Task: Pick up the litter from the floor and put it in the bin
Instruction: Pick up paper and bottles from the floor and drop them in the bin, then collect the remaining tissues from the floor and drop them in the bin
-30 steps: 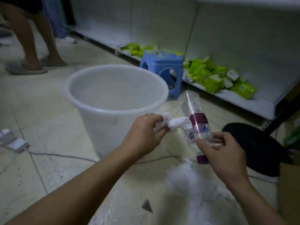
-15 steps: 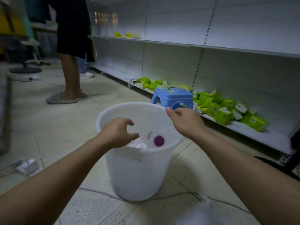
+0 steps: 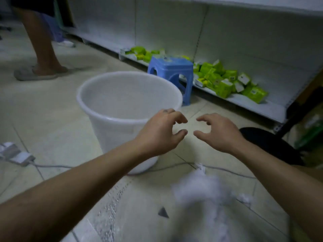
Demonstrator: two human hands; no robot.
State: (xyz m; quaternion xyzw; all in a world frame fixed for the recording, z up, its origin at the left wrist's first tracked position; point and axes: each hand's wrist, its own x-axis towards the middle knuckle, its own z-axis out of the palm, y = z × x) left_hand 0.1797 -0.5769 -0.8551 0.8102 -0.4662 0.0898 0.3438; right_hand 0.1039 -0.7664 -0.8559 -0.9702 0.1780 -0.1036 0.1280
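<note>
A translucent white plastic bin (image 3: 104, 95) stands on the tiled floor ahead of me; its inside is hidden from this angle. My left hand (image 3: 161, 131) hovers at the bin's near right rim, fingers loosely curled and holding nothing. My right hand (image 3: 216, 131) is beside it over the floor, also loosely curled and holding nothing. On the floor near me lies a blurry white fluffy clump of litter (image 3: 201, 187), a small white crumpled scrap (image 3: 245, 198) to its right, and a small dark triangular scrap (image 3: 163, 212).
A blue plastic stool (image 3: 172, 70) stands behind the bin by a low white shelf (image 3: 253, 105) holding green packets (image 3: 225, 79). A person's legs in slippers (image 3: 40, 72) stand at the far left. A power strip (image 3: 15, 154) and its cable (image 3: 52, 165) lie at left. A dark round object (image 3: 269, 142) is at right.
My hands dropped the bottle and the white paper into the bin and have pulled back from over it. Both now hold nothing, and my view has tilted down.
</note>
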